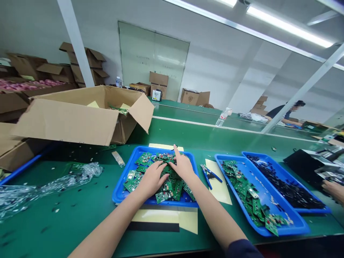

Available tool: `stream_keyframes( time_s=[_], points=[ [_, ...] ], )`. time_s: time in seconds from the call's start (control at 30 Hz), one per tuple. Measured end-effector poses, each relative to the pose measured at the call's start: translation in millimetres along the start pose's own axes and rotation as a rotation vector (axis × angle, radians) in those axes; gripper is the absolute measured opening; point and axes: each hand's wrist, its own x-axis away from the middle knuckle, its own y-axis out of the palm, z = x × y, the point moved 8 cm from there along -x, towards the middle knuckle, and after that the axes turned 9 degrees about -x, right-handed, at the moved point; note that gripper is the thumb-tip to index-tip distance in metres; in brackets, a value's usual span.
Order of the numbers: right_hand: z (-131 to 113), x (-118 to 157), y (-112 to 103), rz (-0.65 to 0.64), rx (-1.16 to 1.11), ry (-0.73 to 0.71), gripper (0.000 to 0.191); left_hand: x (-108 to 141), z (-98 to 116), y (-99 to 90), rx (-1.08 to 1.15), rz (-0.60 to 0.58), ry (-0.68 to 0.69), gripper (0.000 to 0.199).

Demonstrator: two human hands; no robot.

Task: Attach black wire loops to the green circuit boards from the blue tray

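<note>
A blue tray (119,190) in front of me is heaped with green circuit boards (164,195). Over the left part of the heap is my left hand (151,178), its thumb and fingers apart and its fingertips among the boards. My right hand (184,167) lies over the right part, index finger stretched toward the tray's far rim and thumb spread away from it. A small dark bit shows near that index fingertip; I cannot tell whether it is touched. Neither hand visibly grips a board. The hands cover some of the heap.
Blue-handled pliers (208,179) lie right of my tray. Further right are a tray of boards (243,190) and a tray of black parts (285,182). An open cardboard box (67,120) stands left, behind crumpled plastic wrap (67,182). Another person's hand (333,189) shows far right.
</note>
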Motion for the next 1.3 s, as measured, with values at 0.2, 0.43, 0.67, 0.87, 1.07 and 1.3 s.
stream_keyframes(
  time_s=[0.2,0.43,0.67,0.87,1.07,1.3],
  points=[
    [0,17,-13,0.059,-0.141,-0.158,0.065,-1,-11,-13.7,0.101,0.100,-0.102,0.034],
    [-16,50,-37,0.190,-0.319,-0.482,0.048,-3,-20,-14.5,0.635,0.016,-0.331,0.043],
    [-19,63,-36,0.366,-0.473,-0.514,0.048,9,-2,12.0,1.382,-0.354,-0.592,0.041],
    [12,65,-22,0.365,-0.838,-0.139,0.067,10,0,12.7,1.365,-0.281,-0.584,0.043],
    [14,71,-6,0.241,-0.986,0.076,0.069,4,15,6.5,1.088,-0.355,-0.348,0.033],
    [5,77,-6,0.160,-1.071,0.032,0.066,8,39,4.5,1.086,-0.464,-0.221,0.023]
  ],
)
